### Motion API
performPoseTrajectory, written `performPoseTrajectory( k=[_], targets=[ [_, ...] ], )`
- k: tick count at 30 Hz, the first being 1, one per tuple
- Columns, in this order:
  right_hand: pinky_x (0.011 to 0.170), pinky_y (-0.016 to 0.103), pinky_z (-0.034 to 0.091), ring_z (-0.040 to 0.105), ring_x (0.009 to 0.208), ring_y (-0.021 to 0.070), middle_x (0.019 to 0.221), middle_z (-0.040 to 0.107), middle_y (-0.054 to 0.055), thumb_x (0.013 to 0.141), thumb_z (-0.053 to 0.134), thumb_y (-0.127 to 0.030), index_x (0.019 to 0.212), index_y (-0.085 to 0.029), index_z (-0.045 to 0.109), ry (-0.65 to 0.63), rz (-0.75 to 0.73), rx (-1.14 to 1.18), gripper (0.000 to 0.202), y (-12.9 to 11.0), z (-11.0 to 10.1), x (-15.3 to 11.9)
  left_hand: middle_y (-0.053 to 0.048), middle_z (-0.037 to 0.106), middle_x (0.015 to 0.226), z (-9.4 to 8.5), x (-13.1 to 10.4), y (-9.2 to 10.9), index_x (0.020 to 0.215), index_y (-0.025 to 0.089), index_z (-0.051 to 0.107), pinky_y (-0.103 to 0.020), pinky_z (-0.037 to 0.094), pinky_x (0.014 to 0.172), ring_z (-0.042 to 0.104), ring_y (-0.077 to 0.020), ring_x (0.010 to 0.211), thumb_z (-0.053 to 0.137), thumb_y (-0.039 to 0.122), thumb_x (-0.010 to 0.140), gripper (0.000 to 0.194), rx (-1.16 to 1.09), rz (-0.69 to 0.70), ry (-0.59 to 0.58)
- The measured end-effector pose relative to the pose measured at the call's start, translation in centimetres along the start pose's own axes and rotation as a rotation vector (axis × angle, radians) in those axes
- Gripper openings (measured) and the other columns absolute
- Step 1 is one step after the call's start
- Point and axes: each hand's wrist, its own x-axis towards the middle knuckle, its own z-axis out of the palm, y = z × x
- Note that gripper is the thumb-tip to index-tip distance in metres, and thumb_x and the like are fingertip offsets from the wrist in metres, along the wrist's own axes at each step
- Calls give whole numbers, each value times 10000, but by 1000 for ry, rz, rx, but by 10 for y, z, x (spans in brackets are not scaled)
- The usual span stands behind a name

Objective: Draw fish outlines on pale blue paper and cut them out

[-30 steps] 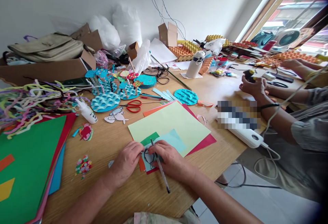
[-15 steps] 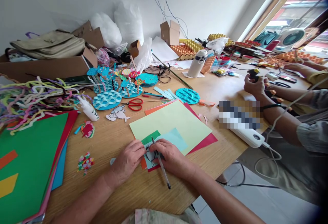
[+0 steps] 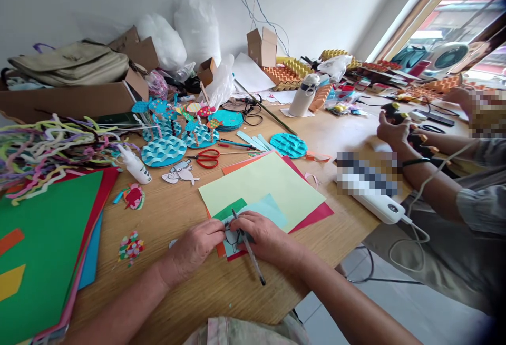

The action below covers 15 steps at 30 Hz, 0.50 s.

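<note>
The pale blue paper point(image 3: 230, 248) with its drawn outline lies between my hands. My right hand point(image 3: 263, 239) grips a pen point(image 3: 253, 259); whether my left hand point(image 3: 194, 247) pinches the paper, I cannot tell. Fingertips sit closer together than one second ago.

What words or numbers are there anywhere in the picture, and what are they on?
No words or numbers can be read.
White squeeze bottle: dark marks on its label, too small to read.
Pen in the right hand: any print is too small to make out.
White power strip: partly blurred out, nothing readable.
</note>
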Motion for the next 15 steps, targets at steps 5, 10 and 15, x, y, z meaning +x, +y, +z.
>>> performPoseTrajectory(
  k=[5,10,15],
  targets=[
    [791,285,444,544,895,186,944,625,76,680,541,-8,966,-161,558,-11,-6,-1,325,-1,-3,1,-67,630,936,1,-3,-3,930,154,621,-289,507,813,575,-158,919,334,164,933,287,5,21,4],
    [774,276,449,543,882,178,925,623,79,687,534,-1,964,-154,558,-14,-11,-12,317,-1,-5,0,-66,642,960,-2,-4,-3,926,162,623,-287,512,824,584,-156,942,337,166,934,287,8,43,13],
    [802,299,444,530,921,193,953,620,82,717,579,-69,986,-160,541,-24,-20,-25,286,-3,-5,-1,-69,653,992,-4,-4,-2,956,156,627,-288,515,847,588,-150,968,335,149,932,293,26,62,20]
  ],
)
